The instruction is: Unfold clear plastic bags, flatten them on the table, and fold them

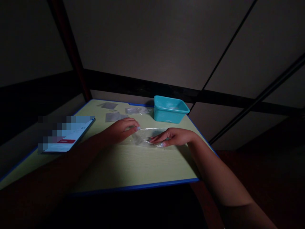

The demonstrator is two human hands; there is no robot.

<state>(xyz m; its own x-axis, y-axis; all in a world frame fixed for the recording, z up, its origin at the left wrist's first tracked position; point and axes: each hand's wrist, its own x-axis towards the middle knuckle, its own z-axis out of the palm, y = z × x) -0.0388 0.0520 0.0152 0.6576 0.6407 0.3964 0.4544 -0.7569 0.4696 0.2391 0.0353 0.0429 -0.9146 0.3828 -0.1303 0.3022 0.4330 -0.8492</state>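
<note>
A clear, shiny plastic bag [145, 133] lies on the pale table in front of me, slightly wrinkled. My left hand [122, 128] is at its left upper edge, with thumb and fingertips pinched together on the film. From the right, my right hand [175, 136] rests over the bag's other side. Its fingers are stretched out onto the plastic, and the thumb is apart from them near the lower edge. Dim light and glare hide whether anything is inside the bag.
Behind the bag stands a turquoise plastic basket [166, 116], holding something hard to make out. Small clear packets [114, 116] lie at the back left of the table [143, 168]. A lit tablet [71, 135] sits at the left edge. Cabinet panels [147, 41] rise behind.
</note>
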